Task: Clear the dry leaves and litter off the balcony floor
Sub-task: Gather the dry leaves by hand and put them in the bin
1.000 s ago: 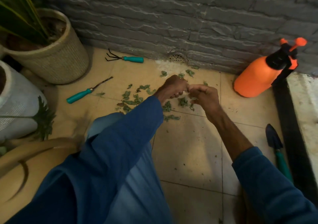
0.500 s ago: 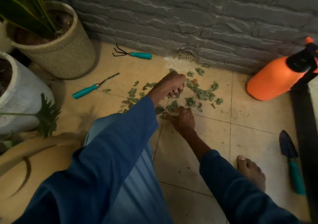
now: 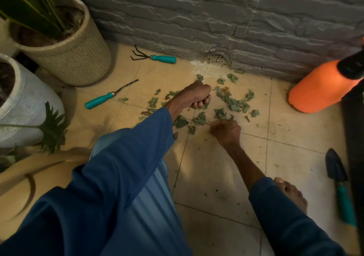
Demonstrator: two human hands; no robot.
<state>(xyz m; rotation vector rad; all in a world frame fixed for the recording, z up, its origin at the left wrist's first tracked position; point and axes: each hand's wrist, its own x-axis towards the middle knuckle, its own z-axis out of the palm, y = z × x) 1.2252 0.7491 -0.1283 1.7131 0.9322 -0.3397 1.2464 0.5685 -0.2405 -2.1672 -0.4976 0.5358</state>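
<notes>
The left hand point(image 3: 197, 96) hangs just above the balcony floor point(image 3: 216, 173) in the middle of the scene. Its fingers are curled into a fist, knuckles up, with a scrap of green showing at the fingertips. The rest of what it encloses is hidden.

Nearer and to the right, the right hand point(image 3: 226, 131) is down at the tiles with its fingers bunched together, just beside a leaf. It is blurred, so I cannot tell whether it pinches anything.

The dry leaves point(image 3: 234, 104) lie scattered on the tiles around and between both hands. They run from the left sleeve across to the right, and a few lie far back near the drain grate point(image 3: 217, 58) at the foot of the grey stone wall point(image 3: 197, 15).

A hand rake point(image 3: 155, 58) with a teal handle lies by the wall, and a teal-handled weeder point(image 3: 106, 98) lies left of the leaves. A woven beige plant pot point(image 3: 72, 53) stands far left, with a white ribbed pot point(image 3: 25, 106) nearer.

An orange spray bottle point(image 3: 319, 90) lies at the right by the wall. A dark trowel point(image 3: 338, 179) lies near right, beside a bare foot point(image 3: 291, 192).
</notes>
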